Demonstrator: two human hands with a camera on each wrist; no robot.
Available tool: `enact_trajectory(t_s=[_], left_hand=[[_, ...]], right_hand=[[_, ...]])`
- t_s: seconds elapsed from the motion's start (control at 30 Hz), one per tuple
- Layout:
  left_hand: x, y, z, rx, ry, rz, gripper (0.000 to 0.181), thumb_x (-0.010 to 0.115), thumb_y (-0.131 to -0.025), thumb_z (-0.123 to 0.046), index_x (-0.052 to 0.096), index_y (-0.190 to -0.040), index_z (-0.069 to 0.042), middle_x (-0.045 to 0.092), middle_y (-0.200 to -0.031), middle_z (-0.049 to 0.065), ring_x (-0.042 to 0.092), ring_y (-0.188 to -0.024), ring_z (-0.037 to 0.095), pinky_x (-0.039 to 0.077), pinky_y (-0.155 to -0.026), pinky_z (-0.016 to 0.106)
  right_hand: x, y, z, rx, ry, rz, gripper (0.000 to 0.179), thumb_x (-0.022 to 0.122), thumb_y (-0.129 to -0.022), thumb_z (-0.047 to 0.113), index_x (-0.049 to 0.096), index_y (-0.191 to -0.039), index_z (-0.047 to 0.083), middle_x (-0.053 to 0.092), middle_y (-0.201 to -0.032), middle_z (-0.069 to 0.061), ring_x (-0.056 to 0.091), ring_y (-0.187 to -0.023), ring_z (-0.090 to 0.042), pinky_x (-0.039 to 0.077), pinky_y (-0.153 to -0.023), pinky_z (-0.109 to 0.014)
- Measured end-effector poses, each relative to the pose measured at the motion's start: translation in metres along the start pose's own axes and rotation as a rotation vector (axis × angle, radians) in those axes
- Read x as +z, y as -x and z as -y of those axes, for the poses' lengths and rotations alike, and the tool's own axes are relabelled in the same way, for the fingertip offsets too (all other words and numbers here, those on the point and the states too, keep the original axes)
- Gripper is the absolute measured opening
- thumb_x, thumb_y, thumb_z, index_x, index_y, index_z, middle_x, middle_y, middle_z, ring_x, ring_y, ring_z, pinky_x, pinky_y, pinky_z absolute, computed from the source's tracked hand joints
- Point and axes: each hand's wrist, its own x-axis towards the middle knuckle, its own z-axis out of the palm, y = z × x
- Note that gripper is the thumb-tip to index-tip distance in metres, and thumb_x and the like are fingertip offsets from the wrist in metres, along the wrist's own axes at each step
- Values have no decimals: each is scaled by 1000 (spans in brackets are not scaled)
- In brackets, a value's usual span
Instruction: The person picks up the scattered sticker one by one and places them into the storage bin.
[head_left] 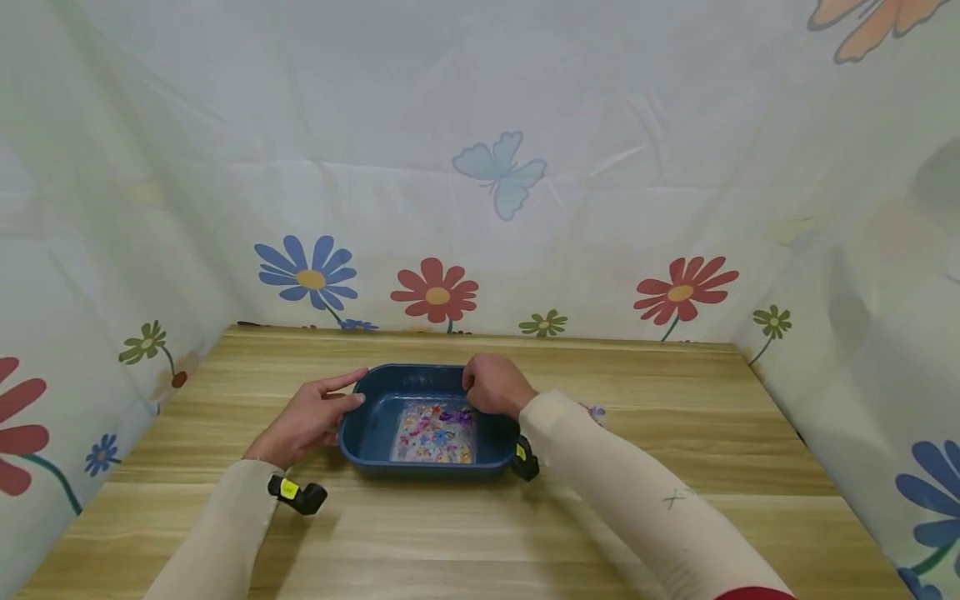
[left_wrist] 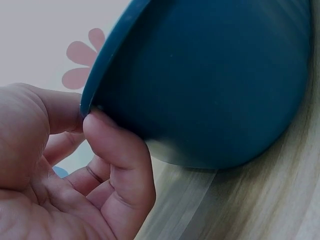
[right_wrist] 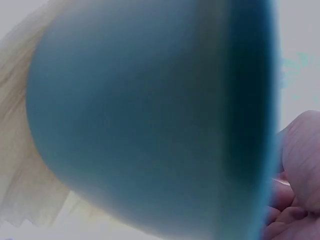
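Note:
A dark blue basin with rounded corners rests on the table. Its rim is pinched at the left by my left hand; the left wrist view shows the thumb and fingers on either side of the rim. Inside, on the bottom, lies a see-through sheet or packet with small colourful shapes. My right hand is over the basin's right side with its fingers curled downward. In the right wrist view, the basin wall covers part of that hand, and I cannot tell what its fingertips hold.
Behind my right forearm, a small colourful piece shows on the wooden table. White cloth with printed flowers and a butterfly hangs along the back and both sides. Each wrist carries a black camera on a strap.

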Motion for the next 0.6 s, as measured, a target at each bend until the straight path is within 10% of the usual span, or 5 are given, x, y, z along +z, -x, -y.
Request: enact_trajectory(t_s=[0.27,0.6], left_hand=[[1,0,1,1,8,4,60,60,-107,-25,37,-163,-27,50,-149,27,63,-80,22,64,-78,45],[1,0,1,4,9,-2,60,60,-107,-25,38,-163,-27,55,-141,25,62,-77,19,65,-76,45]], right_hand=[[-6,3,1,-41,-5,-10,17,69,-88,5,83,-97,5,77,-100,-7,61,-81,-20,60,-79,-35],[-20,12,1,-104,-6,-23,18,66,-87,2,83,-92,5,77,-93,-7,61,-77,-19,58,-76,-35]])
